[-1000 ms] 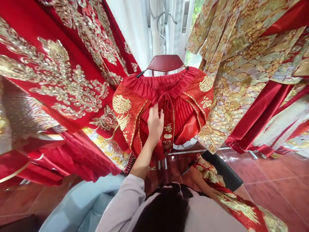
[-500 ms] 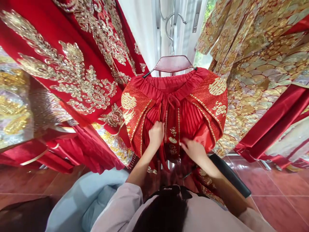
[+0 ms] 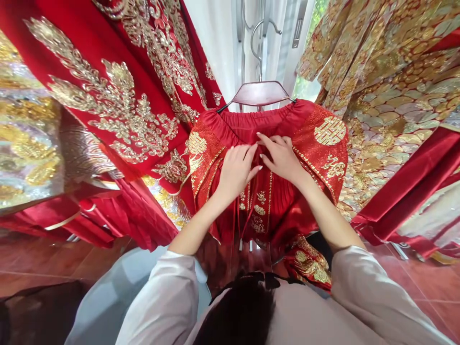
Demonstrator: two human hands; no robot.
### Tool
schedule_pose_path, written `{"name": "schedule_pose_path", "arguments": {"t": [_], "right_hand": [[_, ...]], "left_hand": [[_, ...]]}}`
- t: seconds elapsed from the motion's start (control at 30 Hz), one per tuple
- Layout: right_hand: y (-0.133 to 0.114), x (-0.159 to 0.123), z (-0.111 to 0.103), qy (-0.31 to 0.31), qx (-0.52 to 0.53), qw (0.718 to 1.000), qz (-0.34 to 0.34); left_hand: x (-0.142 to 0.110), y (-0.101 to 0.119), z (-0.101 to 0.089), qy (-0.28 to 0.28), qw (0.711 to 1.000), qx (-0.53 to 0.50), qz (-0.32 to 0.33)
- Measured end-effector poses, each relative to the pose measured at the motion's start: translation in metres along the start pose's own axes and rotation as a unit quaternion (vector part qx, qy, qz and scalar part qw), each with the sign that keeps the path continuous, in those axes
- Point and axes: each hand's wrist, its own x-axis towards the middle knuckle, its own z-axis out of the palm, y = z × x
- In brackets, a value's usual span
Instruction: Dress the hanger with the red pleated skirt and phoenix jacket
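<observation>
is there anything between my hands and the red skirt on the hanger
Nothing visible. The left hand and right hand both lie directly on the red skirt just below its gathered waistband, with the neighbouring embroidered garments hanging off to either side.

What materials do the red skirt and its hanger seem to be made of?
The red skirt looks like satin-type woven cloth: soft sheen, fine pleats, with glittery gold thread embroidery. The hanger has a reddish-brown body, probably varnished wood or plastic, and a shiny metal hook.

A wooden hanger (image 3: 259, 93) with a metal hook carries the red skirt (image 3: 316, 158), its gathered waistband stretched across the hanger's clips. Below lies red-tiled floor (image 3: 431, 287).
</observation>
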Motion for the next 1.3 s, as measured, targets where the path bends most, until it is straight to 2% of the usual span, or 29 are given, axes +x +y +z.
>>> {"name": "schedule_pose_path", "arguments": {"t": [0.03,0.1,0.17,0.23,0.33,0.4,0.47,0.53,0.6,0.67,0.73,0.8,0.87,0.97,1.07,1.13,1.23,1.3], "right_hand": [[0.004,-0.004,-0.001,-0.002,0.009,1.0,0.004],[0.016,-0.014,-0.007,0.001,0.037,0.999,0.013],[0.027,-0.025,-0.014,-0.006,0.075,0.997,0.013],[0.029,-0.033,-0.02,-0.031,0.111,0.993,-0.011],[0.006,-0.044,-0.019,-0.059,0.096,0.988,-0.105],[-0.018,-0.051,-0.016,-0.061,0.048,0.981,-0.179],[-0.04,-0.06,-0.015,-0.06,0.029,0.973,-0.221],[-0.056,-0.071,-0.015,-0.077,0.084,0.965,-0.235],[-0.066,-0.082,-0.013,-0.136,0.177,0.943,-0.246],[-0.07,-0.09,-0.005,-0.199,0.222,0.932,-0.205],[-0.069,-0.092,0.009,-0.211,0.218,0.95,-0.074],[-0.063,-0.087,0.025,-0.156,0.229,0.957,0.089],[-0.058,-0.079,0.037,-0.07,0.265,0.943,0.191],[-0.055,-0.067,0.047,0.036,0.298,0.928,0.221],[-0.059,-0.064,0.055,0.056,0.293,0.93,0.216],[-0.061,-0.071,0.068,0.009,0.261,0.935,0.24],[-0.062,-0.093,0.096,-0.136,0.191,0.931,0.28],[-0.061,-0.11,0.106,-0.208,0.163,0.922,0.284]], "left_hand": [[0.012,-0.002,-0.004,0.008,1.0,-0.002,0.018],[0.022,-0.008,-0.005,-0.022,0.999,-0.015,0.045],[0.019,-0.014,-0.003,-0.066,0.995,-0.037,0.071],[0.007,-0.019,-0.003,-0.085,0.991,-0.05,0.094],[-0.008,-0.022,-0.008,-0.089,0.99,-0.03,0.103],[-0.01,-0.022,-0.011,-0.095,0.991,0.008,0.097],[-0.009,-0.022,-0.012,-0.106,0.988,0.044,0.102],[-0.006,-0.022,-0.013,-0.12,0.984,0.06,0.119],[-0.005,-0.024,-0.013,-0.131,0.981,0.052,0.13],[-0.004,-0.026,-0.015,-0.143,0.981,0.031,0.129],[-0.005,-0.027,-0.017,-0.156,0.98,0.01,0.124],[-0.006,-0.027,-0.021,-0.164,0.979,-0.008,0.121],[-0.007,-0.026,-0.024,-0.169,0.978,-0.024,0.123],[-0.009,-0.024,-0.028,-0.177,0.975,-0.041,0.129],[-0.01,-0.023,-0.03,-0.172,0.976,-0.031,0.128],[-0.013,-0.022,-0.031,-0.156,0.98,-0.014,0.122],[-0.018,-0.024,-0.036,-0.126,0.987,0.004,0.105],[-0.022,-0.028,-0.042,-0.127,0.987,-0.004,0.094]]}}
